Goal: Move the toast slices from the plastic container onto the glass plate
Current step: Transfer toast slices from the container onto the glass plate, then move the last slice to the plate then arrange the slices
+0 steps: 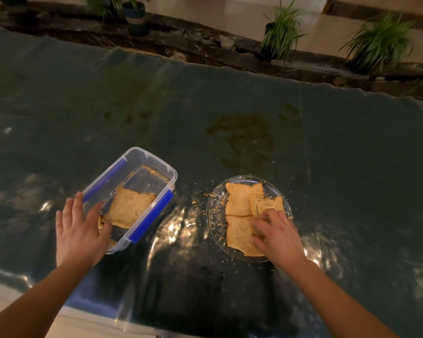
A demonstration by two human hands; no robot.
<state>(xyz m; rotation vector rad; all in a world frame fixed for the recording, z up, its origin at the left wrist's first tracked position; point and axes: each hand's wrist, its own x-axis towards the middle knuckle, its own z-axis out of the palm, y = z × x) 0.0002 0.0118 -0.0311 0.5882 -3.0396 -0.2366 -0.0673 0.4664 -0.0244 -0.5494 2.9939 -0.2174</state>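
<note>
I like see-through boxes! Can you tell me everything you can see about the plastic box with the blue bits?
The plastic container is a clear, rectangular box with rounded corners and blue clip latches along its two long sides. It has no lid on and sits slanted on the dark green table cover, left of the glass plate. Inside, a toast slice lies at the near end with another partly under it, and crumbs dot the bare far end. The left hand rests open on its near corner.

Right hand (280,236) on toast (241,234), left hand (80,230) on container (142,154).
</note>
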